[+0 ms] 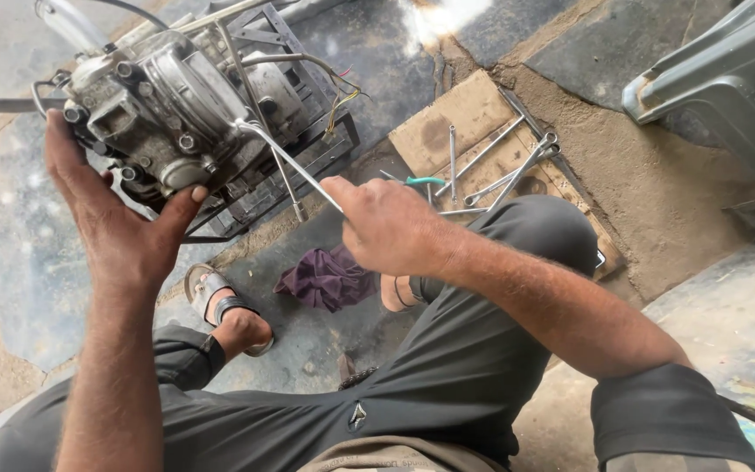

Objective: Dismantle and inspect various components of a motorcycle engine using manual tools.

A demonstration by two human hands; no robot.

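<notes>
Steel rod tool [288, 163] is pinched in the right hand [388, 225] grip, its tip at the engine [176, 100]. Left hand [111, 223] grip is spread against the cast-metal engine's near side. Beyond the engine: wooden board [465, 118] with slim wrenches [495, 170] on stained concrete floor [28, 262].

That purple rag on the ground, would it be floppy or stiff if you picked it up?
Probably floppy: the purple rag lies crumpled in soft folds. Likely light, being thin cloth. It shouldn't roll or tip, since it sits slumped flat on the floor.
</notes>
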